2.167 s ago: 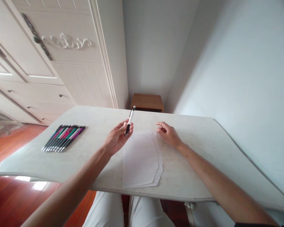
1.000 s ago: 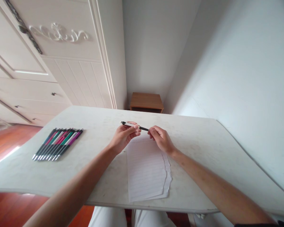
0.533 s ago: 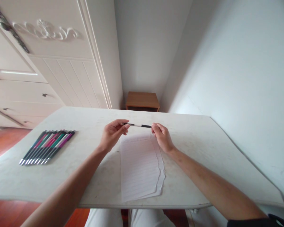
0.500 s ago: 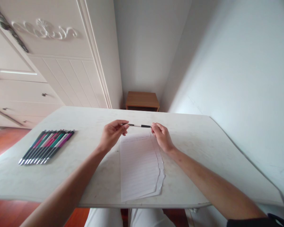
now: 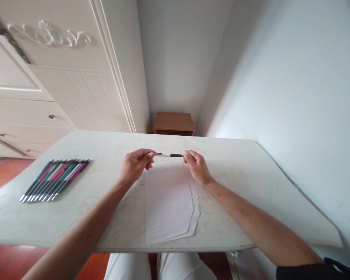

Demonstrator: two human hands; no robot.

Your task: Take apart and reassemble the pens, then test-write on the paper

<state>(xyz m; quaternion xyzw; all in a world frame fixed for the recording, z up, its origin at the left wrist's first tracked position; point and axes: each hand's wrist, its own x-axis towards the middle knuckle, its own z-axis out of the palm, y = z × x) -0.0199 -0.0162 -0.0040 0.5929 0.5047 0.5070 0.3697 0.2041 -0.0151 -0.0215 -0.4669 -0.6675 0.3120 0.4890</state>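
Note:
A black and white pen [image 5: 168, 154] is held level above the far end of a stack of lined paper sheets [image 5: 167, 202]. My left hand [image 5: 135, 166] pinches the pen's left end with closed fingers. My right hand [image 5: 196, 168] pinches its right, black end. Both hands hover just over the white table [image 5: 251, 186], near its middle.
A row of several coloured pens [image 5: 54, 180] lies on the table's left part. A white wardrobe [image 5: 55, 70] stands beyond on the left, and a small wooden stand [image 5: 174, 123] sits past the far edge. A grey wall runs along the right.
The pen went from upright in my left hand alone to level between both hands. My right hand left the paper's corner and took the pen's right end.

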